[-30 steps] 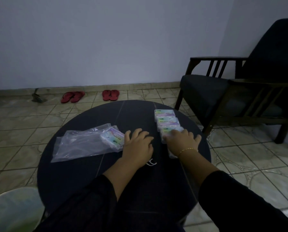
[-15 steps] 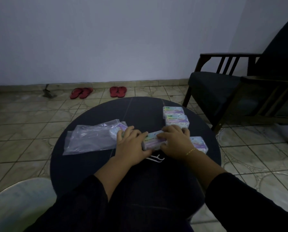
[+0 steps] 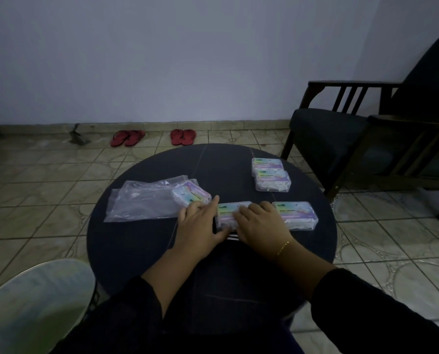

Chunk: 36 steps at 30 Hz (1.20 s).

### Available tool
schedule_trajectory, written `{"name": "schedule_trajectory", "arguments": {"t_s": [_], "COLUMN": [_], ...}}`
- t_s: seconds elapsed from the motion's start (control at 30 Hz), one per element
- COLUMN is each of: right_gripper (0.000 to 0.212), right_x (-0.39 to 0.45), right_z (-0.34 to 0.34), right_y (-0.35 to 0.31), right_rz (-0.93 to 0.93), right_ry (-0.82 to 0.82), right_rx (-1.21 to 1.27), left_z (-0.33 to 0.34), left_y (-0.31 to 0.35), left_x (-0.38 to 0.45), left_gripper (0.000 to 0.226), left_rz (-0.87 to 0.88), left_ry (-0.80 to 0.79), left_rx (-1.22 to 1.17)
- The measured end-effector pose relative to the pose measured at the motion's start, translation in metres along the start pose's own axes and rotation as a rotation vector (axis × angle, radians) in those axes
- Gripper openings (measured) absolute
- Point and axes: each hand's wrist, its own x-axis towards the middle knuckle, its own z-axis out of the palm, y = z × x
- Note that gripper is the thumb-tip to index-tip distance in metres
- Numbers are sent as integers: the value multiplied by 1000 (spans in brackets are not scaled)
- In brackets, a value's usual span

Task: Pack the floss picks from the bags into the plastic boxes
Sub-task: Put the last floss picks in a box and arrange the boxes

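1. Both hands, at table centre: left hand (image 3: pixel 200 226) laid against the near-left end of the middle box (image 3: pixel 230 213), thumb hooked along its near edge, fingers fairly straight over its left end, index tip reaching toward the box by the bag; right hand (image 3: pixel 260 222) arched over the box's right half, fingers curled down onto the lid. Held between the two hands, resting on the table, not lifted. Forearms converging from the near edge, wrists low, palms down.
2. Round dark table (image 3: pixel 141 251): carries every task item; smooth top, likely to let a box slide under a push.
3. Clear plastic bag (image 3: pixel 141 200), left of the hands: limp, crinkled, apparently flat and mostly emptied; best pinched at its open edge.
4. Box at right (image 3: pixel 296 214), just beside the right hand, lid closed, white picks visible through the side.
5. Two far boxes (image 3: pixel 270 176), touching, toward the far-right rim, well apart from the hands.
6. Box by the bag (image 3: pixel 191 194), lying on the bag's right end, tilted.
7. Handling, as judged: boxes light, rigid, thin-walled, somewhat slick; best taken across the short sides, with a thumb at the lid seam for opening.
8. Loose floss picks (image 3: pixel 232 237), between the wrists, partly hidden: tiny, light, springy; best pinched by the handle.
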Motion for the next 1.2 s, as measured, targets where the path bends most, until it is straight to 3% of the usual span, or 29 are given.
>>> {"name": "schedule_trajectory", "arguments": {"t_s": [0.3, 0.57, 0.73, 0.87, 1.03, 1.2], "right_gripper": [47, 28, 34, 19, 28, 21], "right_x": [7, 32, 24, -5, -30, -26], "right_z": [-5, -8, -2, 5, 18, 15], "right_y": [3, 20, 18, 7, -8, -19], "right_rz": [-13, 327, 360, 330, 193, 218], "right_ry": [37, 213, 322, 486, 310, 100], "right_rx": [-21, 393, 388, 330, 260, 147], "left_z": [23, 18, 10, 5, 6, 11], "left_y": [-13, -11, -6, -3, -2, -4], "left_x": [4, -1, -7, -8, -9, -8], "left_gripper": [89, 84, 86, 82, 77, 68], "left_rz": [-163, -161, -175, -138, -129, -85], "left_ry": [-22, -47, -51, -23, 7, 125], "left_rx": [-195, -234, -248, -270, -255, -291]}}
